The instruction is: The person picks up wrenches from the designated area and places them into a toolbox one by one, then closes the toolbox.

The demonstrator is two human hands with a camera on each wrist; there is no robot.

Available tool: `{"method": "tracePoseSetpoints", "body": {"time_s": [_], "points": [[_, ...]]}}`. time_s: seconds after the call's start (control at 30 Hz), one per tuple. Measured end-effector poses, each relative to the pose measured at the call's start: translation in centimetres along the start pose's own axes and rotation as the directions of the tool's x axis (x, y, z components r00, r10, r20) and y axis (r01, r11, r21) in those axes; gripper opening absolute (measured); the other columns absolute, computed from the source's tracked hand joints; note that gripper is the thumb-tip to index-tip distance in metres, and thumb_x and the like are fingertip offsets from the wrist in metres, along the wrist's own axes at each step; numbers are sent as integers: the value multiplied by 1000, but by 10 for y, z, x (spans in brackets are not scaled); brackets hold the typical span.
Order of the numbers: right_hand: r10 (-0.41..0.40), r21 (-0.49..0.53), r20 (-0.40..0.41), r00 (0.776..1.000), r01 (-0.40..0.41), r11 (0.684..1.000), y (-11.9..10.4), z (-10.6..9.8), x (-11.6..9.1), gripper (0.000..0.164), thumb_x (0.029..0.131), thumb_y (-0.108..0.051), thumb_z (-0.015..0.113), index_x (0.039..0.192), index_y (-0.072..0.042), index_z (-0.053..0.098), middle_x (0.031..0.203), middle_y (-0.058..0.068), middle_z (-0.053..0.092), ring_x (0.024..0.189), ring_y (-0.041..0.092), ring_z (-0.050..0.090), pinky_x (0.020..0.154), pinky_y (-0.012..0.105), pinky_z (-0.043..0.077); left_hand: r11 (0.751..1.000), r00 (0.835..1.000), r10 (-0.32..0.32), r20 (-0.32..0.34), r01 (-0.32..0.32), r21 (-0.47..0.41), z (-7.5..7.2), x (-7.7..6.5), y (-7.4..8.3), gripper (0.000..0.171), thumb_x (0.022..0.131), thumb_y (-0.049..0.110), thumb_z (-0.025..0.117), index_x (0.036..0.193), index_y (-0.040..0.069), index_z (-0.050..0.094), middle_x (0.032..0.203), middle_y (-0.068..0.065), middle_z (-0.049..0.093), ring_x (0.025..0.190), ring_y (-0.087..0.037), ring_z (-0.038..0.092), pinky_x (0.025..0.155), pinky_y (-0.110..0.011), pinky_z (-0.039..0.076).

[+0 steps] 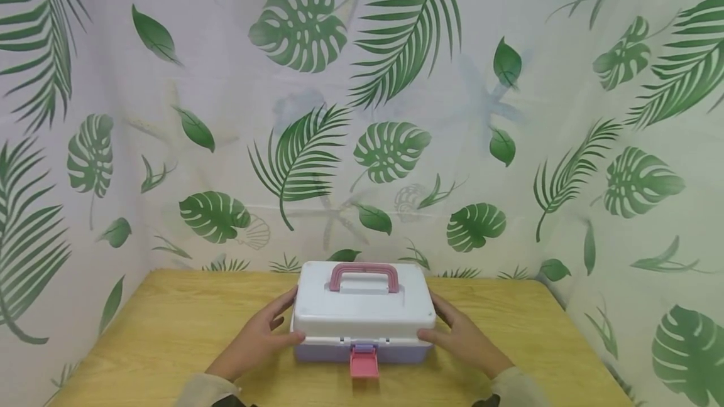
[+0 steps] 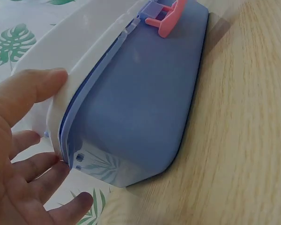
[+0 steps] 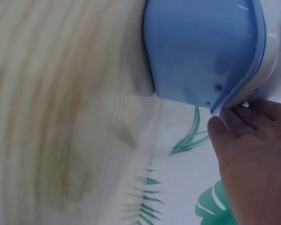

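Note:
A plastic toolbox [image 1: 364, 313] stands on the table with its pink latch [image 1: 364, 364] flipped down at the front. Its white lid [image 1: 322, 306] carries a pink handle [image 1: 364, 267]. Below is a blue-purple base [image 2: 140, 89]; a narrow dark seam runs between lid and base in the left wrist view. My left hand [image 1: 263, 335] holds the lid's left end, thumb at the front rim and fingers along the side. At the opposite end my right hand [image 1: 466, 338] grips the lid the same way, with fingertips under its edge in the right wrist view. The inside is hidden.
The wooden table [image 1: 186, 325] runs back to a white cloth backdrop [image 1: 396, 93] printed with green leaves. More of this cloth hangs along the left and right sides. Bare wood lies on both sides of the toolbox.

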State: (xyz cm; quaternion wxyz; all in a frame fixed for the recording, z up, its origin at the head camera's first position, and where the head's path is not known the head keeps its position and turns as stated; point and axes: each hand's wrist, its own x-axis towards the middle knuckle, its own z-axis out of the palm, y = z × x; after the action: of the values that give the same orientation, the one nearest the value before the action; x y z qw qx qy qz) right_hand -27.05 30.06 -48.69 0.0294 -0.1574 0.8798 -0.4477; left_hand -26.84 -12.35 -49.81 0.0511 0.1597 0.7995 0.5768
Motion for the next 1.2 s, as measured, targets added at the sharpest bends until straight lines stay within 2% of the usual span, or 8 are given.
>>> {"method": "tracePoseSetpoints", "body": {"time_s": [0.37,0.5,0.63,0.73,0.8,0.9,1.03,1.2], "points": [[-3,13,-57,998,4,1000,7,6,10,86,96,-41,73,164,-11,29,166,18,30,151,44,29,121,65,24,991,1000,-8,-24,12,136,4,4,0,94,89,40,81,165,23,27,168,-8,30,154,-36,27,121,-60,30],[-111,-57,-171,979,103,993,0,8,6,79,93,-34,78,158,-11,39,158,17,44,144,43,41,117,63,34,972,997,29,-68,-12,234,4,2,7,102,87,47,82,166,21,23,168,-14,28,152,-42,30,120,-65,30],[-413,-304,-307,857,323,896,-17,15,-2,44,86,-15,83,125,-9,63,124,2,63,115,23,58,100,38,50,916,975,202,-90,-156,369,8,-3,22,106,82,43,87,165,18,25,167,-16,28,152,-42,28,118,-68,29],[-621,-479,-239,746,466,744,-34,25,-6,26,79,-7,82,101,-14,70,101,-8,64,93,9,59,84,18,51,800,929,364,-62,-278,531,14,-3,35,102,77,39,91,161,17,37,163,-16,35,150,-39,31,119,-64,32],[-679,-525,-110,725,538,659,-42,35,-9,22,78,-8,81,95,-17,71,96,-11,63,86,3,59,78,11,51,709,900,434,-33,-319,629,17,-1,38,99,74,38,92,157,16,44,161,-16,39,149,-40,33,120,-61,32],[-594,-492,104,798,561,666,-50,52,-12,20,85,-15,80,103,-20,72,95,-15,63,82,-2,58,74,12,53,607,882,472,11,-334,721,23,1,38,96,72,39,94,154,17,49,159,-16,42,148,-41,34,122,-58,29],[-325,-467,306,895,438,768,-56,66,-12,23,92,-24,75,115,-24,73,94,-19,61,80,-4,53,73,17,53,551,885,461,65,-342,761,29,2,32,96,72,39,94,154,19,49,163,-15,38,152,-39,29,124,-59,25],[-252,-502,343,905,403,765,-63,72,-13,17,92,-27,76,109,-25,74,94,-20,62,80,-5,54,76,20,55,516,886,457,76,-334,789,36,4,30,104,69,31,97,158,20,44,165,-16,34,154,-37,25,125,-57,23]]}}
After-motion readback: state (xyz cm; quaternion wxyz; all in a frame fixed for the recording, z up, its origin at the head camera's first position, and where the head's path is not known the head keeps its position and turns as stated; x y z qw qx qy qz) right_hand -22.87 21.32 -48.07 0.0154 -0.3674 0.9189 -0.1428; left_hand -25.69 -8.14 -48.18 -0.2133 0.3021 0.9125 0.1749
